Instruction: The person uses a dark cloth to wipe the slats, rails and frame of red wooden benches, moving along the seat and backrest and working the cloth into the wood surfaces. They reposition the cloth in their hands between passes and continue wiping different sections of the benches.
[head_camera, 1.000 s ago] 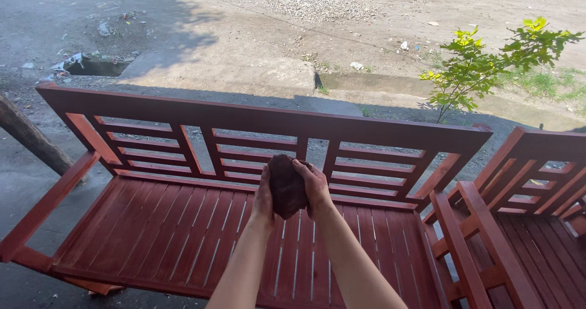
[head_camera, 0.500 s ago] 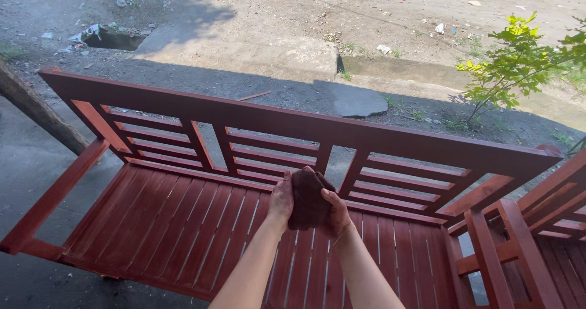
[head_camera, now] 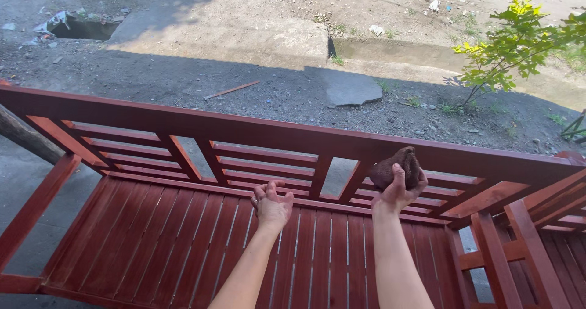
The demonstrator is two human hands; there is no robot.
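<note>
Seen from above, two bare forearms reach out over a long red-brown wooden bench (head_camera: pixel 183 242) with a slatted seat and a slatted backrest. The right hand (head_camera: pixel 398 190) is raised in front of the backrest's top rail, fingers wrapped up and around a dark brown, wadded cloth or sponge-like lump (head_camera: pixel 397 165); which of the two it is cannot be told. The lump sits in that hand alone, level with the top rail and in front of it, well above the seat. The left hand (head_camera: pixel 271 204) hangs apart from it, lower and to the left, over the seat near the foot of the backrest. Its palm faces up, its fingers are loosely curled, and it holds nothing. A ring shows on one finger. A second piece of furniture in the same red-brown wood (head_camera: pixel 531 248) stands just beside the bench at the right edge. Beyond the backrest lies dark gravel in shade, with a flat grey stone (head_camera: pixel 353 89) and a thin reddish stick (head_camera: pixel 232 89) on it. Farther off is pale, sunlit dirt. A small shrub with bright green leaves (head_camera: pixel 519 40) grows at upper right. At upper left a hollow in the ground (head_camera: pixel 82 28) holds dark water, with scraps of litter at its edge.
</note>
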